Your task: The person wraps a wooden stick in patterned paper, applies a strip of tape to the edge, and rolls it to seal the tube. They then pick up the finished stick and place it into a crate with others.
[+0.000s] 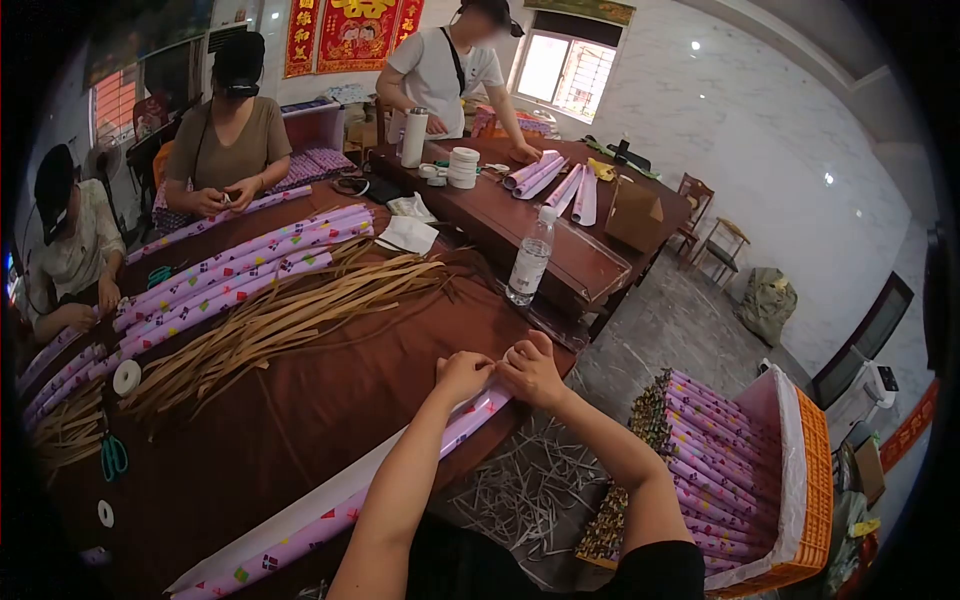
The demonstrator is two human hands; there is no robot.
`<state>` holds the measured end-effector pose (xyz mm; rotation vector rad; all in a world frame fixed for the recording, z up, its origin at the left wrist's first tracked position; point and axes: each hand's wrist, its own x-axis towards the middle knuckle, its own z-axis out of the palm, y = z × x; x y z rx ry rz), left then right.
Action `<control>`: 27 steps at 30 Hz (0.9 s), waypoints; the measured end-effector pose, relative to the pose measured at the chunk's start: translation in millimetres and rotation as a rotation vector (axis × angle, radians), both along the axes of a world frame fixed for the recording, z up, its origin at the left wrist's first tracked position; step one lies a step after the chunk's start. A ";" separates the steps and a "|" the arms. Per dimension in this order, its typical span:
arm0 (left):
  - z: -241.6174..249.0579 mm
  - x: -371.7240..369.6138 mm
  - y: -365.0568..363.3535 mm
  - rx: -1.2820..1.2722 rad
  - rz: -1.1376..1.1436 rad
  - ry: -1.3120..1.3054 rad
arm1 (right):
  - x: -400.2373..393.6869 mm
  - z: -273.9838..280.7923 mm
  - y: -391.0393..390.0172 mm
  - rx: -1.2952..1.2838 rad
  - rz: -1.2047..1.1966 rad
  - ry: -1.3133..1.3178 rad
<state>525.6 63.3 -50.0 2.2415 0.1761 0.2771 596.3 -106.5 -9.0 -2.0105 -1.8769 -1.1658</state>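
I have my left hand point(465, 378) and right hand point(532, 372) close together, pinching the patterned roll's point(325, 512) upper-right end, its long axis slanting down-left along the counter point(265, 430).

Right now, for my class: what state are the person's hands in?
Left hand: closed on the patterned paper, near its far end.
Right hand: closed around that same end.

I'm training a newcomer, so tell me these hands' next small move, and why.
Perhaps the left hand should slide down the patterned sheet, rolling it inward, while the right hand steadies the far end: both are close together at that narrow end, and the near part spreads wider, pale side showing.
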 end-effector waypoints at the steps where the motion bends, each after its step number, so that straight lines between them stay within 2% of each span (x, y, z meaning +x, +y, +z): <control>1: 0.7 -0.1 -0.3 0.000 0.008 0.006 | -0.1 -0.5 -0.1 0.007 -0.009 -0.003; 11: 1.5 2.8 -1.4 0.034 0.047 0.038 | 1.3 -8.2 3.4 0.076 -0.033 0.022; 16: -0.3 1.7 -3.2 0.042 0.050 0.050 | -4.6 -0.2 0.3 0.010 -0.053 0.010; 18: -4.6 1.3 -5.0 0.151 0.085 -0.016 | -1.7 -4.5 -0.2 0.085 -0.072 0.002; 22: -4.8 -2.6 -5.6 0.158 0.068 -0.071 | 0.9 2.4 3.0 0.134 -0.163 0.092; 25: 0.5 -8.3 -10.6 0.251 0.061 -0.109 | 9.3 17.2 11.2 0.166 -0.171 0.223; 27: 8.7 -13.6 -14.6 0.510 0.074 -0.195 | 23.1 12.0 22.5 0.159 -0.142 0.310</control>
